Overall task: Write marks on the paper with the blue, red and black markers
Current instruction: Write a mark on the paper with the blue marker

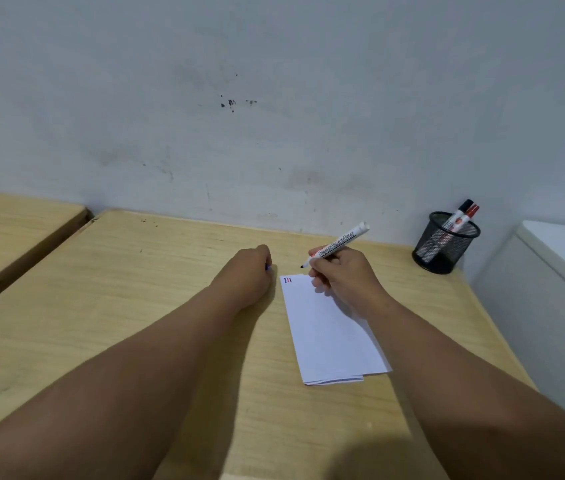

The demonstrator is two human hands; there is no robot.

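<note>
Wood-grain counter point(135, 306), pale and smooth, runs up to a scuffed grey wall point(274, 98). White folded paper point(329, 334) lies flat on it, short blue, red and dark strokes point(288, 280) at its far left corner. A round black wire-mesh pen holder point(445, 245) near the wall holds two capped markers, one black, one red. The right hand point(341, 275) pinches an uncapped white board marker point(338, 244), dark tip just above the paper. The left hand point(251, 271) is clenched beside the sheet, a blue sliver showing.
</note>
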